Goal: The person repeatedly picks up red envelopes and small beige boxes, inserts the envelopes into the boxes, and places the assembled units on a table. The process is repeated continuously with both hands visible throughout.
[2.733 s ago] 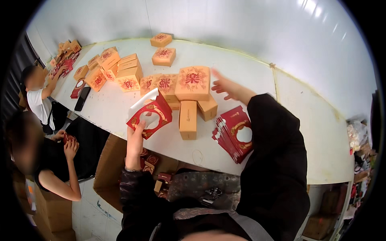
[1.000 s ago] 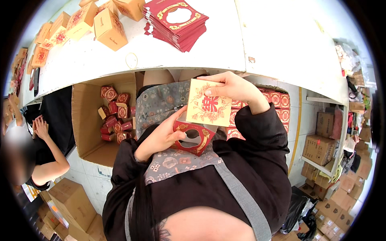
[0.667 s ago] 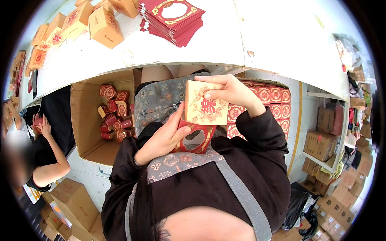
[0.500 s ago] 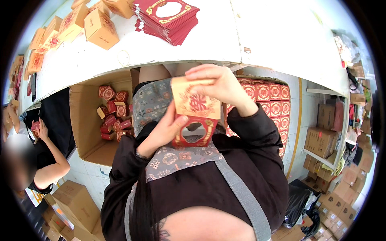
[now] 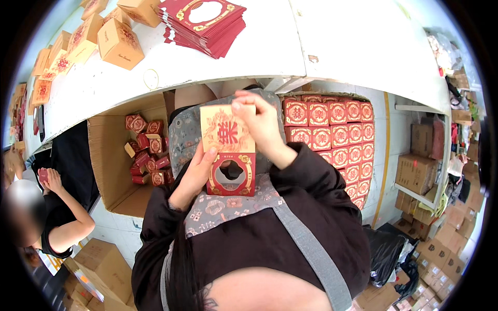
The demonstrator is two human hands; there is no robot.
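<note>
In front of my lap I hold a cream box (image 5: 222,127) with a red floral print, end to end with a red paper sleeve (image 5: 231,190) that has a gold-trimmed cut-out window. The box's lower end meets the sleeve's upper edge; how far it sits inside, I cannot tell. Grey and dark patches show through the window. My left hand (image 5: 194,175) grips the left side where the two meet, thumb in front. At the box's upper right, my right hand (image 5: 263,123) has its thumb on the printed face and its fingers around the top corner.
A stack of flat red sleeves (image 5: 202,26) and several cream boxes (image 5: 120,45) are on the white table (image 5: 270,46). Left of my lap, a carton (image 5: 111,155) holds loose red boxes; on the right, red boxes (image 5: 340,136) stand in rows. A co-worker's hand (image 5: 52,180) is at far left.
The cream box and sleeve have shifted left and stand straighter. My right hand has slid off the box's upper face to its upper right corner. My left hand keeps its grip.
</note>
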